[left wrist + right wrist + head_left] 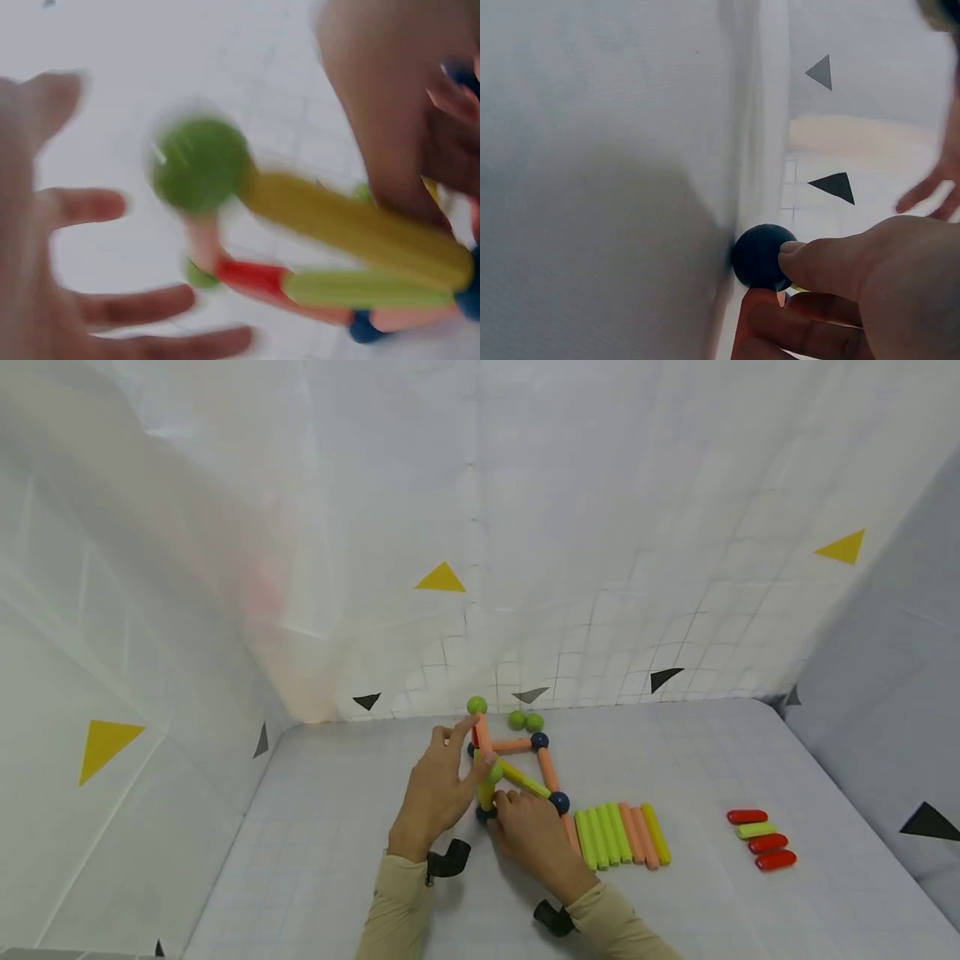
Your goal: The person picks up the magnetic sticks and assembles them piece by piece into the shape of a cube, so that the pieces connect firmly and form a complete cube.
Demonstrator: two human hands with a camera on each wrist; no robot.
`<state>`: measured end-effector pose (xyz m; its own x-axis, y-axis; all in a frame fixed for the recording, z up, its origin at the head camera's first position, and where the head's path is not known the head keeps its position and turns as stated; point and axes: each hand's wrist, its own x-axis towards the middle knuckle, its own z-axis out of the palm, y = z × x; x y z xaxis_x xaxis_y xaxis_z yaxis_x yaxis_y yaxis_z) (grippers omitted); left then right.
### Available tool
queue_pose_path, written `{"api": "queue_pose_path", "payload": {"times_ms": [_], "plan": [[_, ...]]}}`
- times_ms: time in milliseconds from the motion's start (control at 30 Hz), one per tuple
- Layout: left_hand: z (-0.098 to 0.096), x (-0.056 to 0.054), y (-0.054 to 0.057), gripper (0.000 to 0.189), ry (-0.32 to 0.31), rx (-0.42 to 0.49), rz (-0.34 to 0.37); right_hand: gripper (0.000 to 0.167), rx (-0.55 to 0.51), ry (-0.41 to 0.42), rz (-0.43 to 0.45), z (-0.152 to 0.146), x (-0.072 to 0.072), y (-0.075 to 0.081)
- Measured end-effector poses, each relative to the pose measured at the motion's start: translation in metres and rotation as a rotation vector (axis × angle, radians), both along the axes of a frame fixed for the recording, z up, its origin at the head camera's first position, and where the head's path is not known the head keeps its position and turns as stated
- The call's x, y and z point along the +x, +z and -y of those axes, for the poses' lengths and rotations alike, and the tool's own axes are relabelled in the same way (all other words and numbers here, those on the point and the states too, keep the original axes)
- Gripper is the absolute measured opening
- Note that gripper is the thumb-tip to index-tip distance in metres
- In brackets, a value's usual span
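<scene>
A frame of magnetic sticks and balls (pixel 517 760) stands on the white table. A green ball (pixel 477 705) tops its upright orange stick. My left hand (pixel 459 752) is beside the frame with fingers straight and spread. In the blurred left wrist view, the left hand (pixel 90 262) holds nothing and a green ball (pixel 199 161) on a yellow stick (pixel 352 221) lies just in front of it. My right hand (pixel 510 810) grips the frame's near corner. Its thumb (pixel 832 262) presses a dark blue ball (pixel 757 255), and its fingers curl under an orange stick (pixel 751 319).
Two loose green balls (pixel 525 721) lie behind the frame. A row of several green and orange sticks (pixel 621 835) lies to the right of my right hand. Short red and yellow-green pieces (pixel 761 840) sit farther right. White cloth walls (pixel 600 527) enclose the table.
</scene>
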<state>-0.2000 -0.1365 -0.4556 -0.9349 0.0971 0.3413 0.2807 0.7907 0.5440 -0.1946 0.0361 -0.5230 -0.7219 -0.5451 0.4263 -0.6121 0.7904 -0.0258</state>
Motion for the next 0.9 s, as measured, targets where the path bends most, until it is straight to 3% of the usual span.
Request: {"api": "queue_pose_path", "payload": {"times_ms": [133, 233, 400, 567, 667, 900], "plan": [[-0.009, 0.010, 0.013, 0.063, -0.099, -0.159, 0.082, 0.038, -0.001, 0.002, -0.046, 0.000, -0.002, -0.002], [-0.008, 0.009, 0.010, 0.057, -0.139, -0.212, 0.139, 0.032, -0.030, 0.017, 0.043, -0.004, -0.003, -0.001], [0.001, 0.007, 0.003, 0.055, -0.172, -0.139, 0.155, 0.022, -0.137, -0.025, 0.335, -0.021, -0.006, 0.010], [0.006, 0.005, 0.001, 0.043, -0.241, -0.070, 0.110, 0.033, -0.140, -0.237, 0.524, -0.051, -0.007, 0.027], [0.007, 0.004, 0.001, 0.036, -0.262, -0.069, 0.094, 0.038, -0.097, -0.326, 0.576, -0.064, -0.006, 0.031], [0.007, 0.004, 0.002, 0.035, -0.289, -0.020, 0.128, 0.044, -0.074, -0.357, 0.553, -0.069, -0.006, 0.027]]}}
